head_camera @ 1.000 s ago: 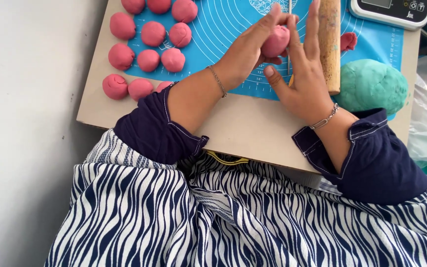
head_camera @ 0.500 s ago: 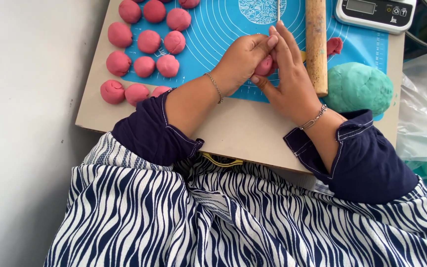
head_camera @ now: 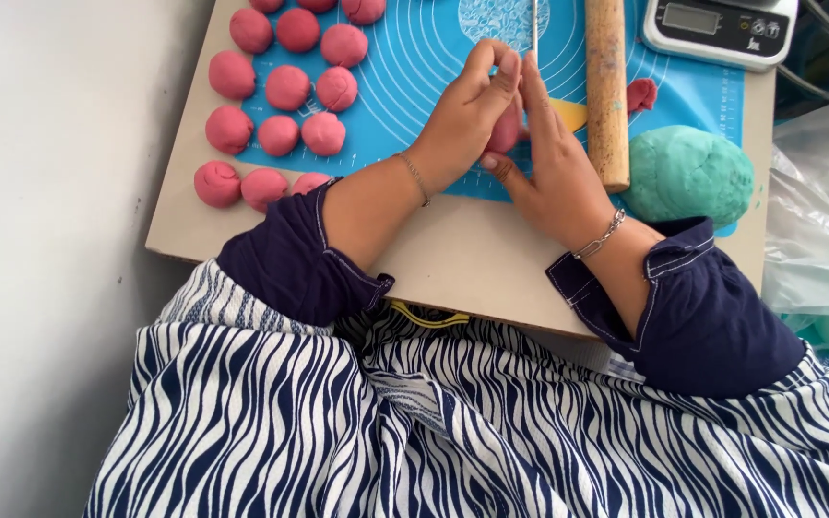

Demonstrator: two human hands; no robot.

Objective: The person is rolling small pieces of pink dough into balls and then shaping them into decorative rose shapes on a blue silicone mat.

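— What lies around the hands?

— Under both sits a pale board (head_camera: 453,259) with a blue baking mat (head_camera: 414,67) on it. Just right of the right hand (head_camera: 554,173) is a green dough lump (head_camera: 688,175), and between the two lies a wooden rolling pin (head_camera: 606,86). Beyond the pin, up and to the right, stands a kitchen scale (head_camera: 717,29). Well to the left of the left hand (head_camera: 462,120) are rows of pink dough balls (head_camera: 285,91).

— And the piece being worked?

— A pink dough piece (head_camera: 505,129) sits pressed between the two palms, mostly hidden; only a sliver shows.

— How are the hands set?

— Both are nearly closed around it. The left hand's fingers curl over the top, and the right hand's fingers stand straight against its side, fingertips of both hands meeting above the mat.
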